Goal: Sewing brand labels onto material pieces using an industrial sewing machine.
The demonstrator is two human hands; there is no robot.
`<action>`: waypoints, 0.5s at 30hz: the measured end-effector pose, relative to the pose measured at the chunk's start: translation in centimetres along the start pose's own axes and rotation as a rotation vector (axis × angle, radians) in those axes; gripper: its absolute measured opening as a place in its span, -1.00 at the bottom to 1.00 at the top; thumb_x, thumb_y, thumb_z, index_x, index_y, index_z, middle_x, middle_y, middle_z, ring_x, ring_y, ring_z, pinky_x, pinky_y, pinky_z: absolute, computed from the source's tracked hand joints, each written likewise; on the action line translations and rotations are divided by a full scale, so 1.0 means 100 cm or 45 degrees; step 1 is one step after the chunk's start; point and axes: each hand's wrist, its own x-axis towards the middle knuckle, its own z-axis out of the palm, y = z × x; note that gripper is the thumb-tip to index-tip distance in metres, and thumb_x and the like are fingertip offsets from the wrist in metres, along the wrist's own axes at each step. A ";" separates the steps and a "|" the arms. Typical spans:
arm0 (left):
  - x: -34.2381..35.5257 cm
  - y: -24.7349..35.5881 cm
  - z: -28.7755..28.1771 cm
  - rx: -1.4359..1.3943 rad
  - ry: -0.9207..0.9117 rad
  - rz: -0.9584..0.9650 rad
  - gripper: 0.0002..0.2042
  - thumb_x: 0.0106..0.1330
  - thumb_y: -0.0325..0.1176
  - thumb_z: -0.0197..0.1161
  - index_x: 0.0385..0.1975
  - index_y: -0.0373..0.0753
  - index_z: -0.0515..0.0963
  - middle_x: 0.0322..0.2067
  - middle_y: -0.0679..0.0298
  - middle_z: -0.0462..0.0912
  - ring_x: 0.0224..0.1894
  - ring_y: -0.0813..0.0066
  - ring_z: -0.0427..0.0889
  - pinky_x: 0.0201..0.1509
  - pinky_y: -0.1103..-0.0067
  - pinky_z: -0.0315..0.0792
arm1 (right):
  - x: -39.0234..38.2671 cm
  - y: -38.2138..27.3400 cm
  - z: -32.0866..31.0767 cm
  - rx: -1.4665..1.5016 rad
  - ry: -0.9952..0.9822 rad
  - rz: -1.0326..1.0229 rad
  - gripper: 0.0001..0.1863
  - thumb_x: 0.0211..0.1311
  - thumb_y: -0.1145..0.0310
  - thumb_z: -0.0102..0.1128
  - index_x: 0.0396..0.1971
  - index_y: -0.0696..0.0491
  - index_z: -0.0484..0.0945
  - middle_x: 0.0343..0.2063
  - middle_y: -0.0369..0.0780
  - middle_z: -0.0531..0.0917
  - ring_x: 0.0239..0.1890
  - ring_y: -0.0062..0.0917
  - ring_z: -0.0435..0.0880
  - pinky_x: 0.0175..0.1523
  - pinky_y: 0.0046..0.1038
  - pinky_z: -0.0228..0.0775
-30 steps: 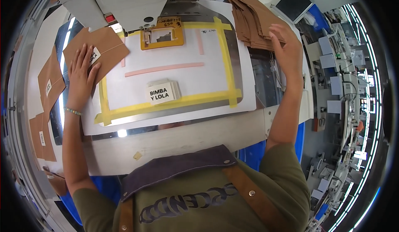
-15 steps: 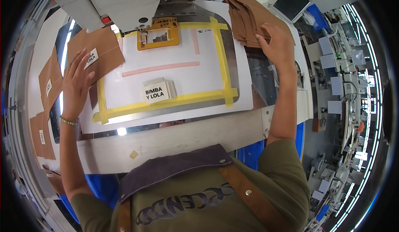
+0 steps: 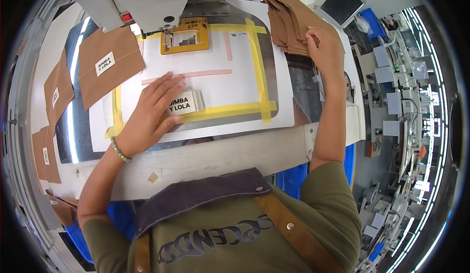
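Note:
My left hand (image 3: 155, 107) is stretched over the white sheet (image 3: 215, 84), fingers extended, beside a small stack of white labels (image 3: 185, 105) with dark lettering. Its thumb lies near the stack's lower left corner, and the fingers partly cover the left side. At the far right, my right hand (image 3: 327, 53) rests on a pile of brown fabric panels (image 3: 289, 26); thumb and forefinger are pinched together at the top of the pile on a panel. Left of the sheet lies a brown panel (image 3: 98, 82) bearing one white label (image 3: 105, 64).
A sewing machine head (image 3: 132, 1) stands at the back, with a yellow clamp frame (image 3: 185, 49) beneath it. Yellow tape (image 3: 264, 77) and pink strips (image 3: 191, 76) mark the sheet. More labelled brown panels (image 3: 46, 155) lie at the left edge. A small screen (image 3: 341, 4) stands back right.
My left hand has left the labelled brown panel and moved right to the label stack. My right hand stays at the pile, its thumb and forefinger now closer together.

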 end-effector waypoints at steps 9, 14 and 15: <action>0.001 0.011 0.006 0.053 -0.065 -0.016 -0.26 0.42 -0.26 0.39 0.60 -0.25 0.33 0.64 0.07 0.27 0.72 -0.03 0.09 0.76 0.12 0.04 | 0.001 -0.013 0.006 -0.182 -0.005 -0.061 -0.83 0.37 0.29 0.35 -0.23 0.09 0.73 -0.24 -0.13 0.83 -0.18 -0.12 0.80 -0.05 -0.13 0.62; 0.004 0.007 0.009 0.068 -0.077 0.078 -0.20 0.32 -0.37 0.48 0.60 -0.21 0.33 0.60 0.13 0.38 0.70 -0.01 0.16 0.72 0.13 0.16 | 0.003 -0.004 0.003 -0.130 -0.001 -0.014 -0.80 0.39 0.29 0.27 -0.20 0.07 0.76 -0.23 -0.12 0.84 -0.16 -0.11 0.81 -0.01 -0.11 0.63; 0.004 0.008 0.009 0.068 -0.076 0.077 -0.20 0.32 -0.37 0.48 0.60 -0.21 0.33 0.60 0.13 0.38 0.70 -0.01 0.16 0.72 0.13 0.16 | 0.003 -0.004 0.003 -0.129 -0.002 -0.015 -0.80 0.39 0.29 0.27 -0.20 0.07 0.76 -0.23 -0.12 0.84 -0.16 -0.11 0.81 -0.01 -0.11 0.63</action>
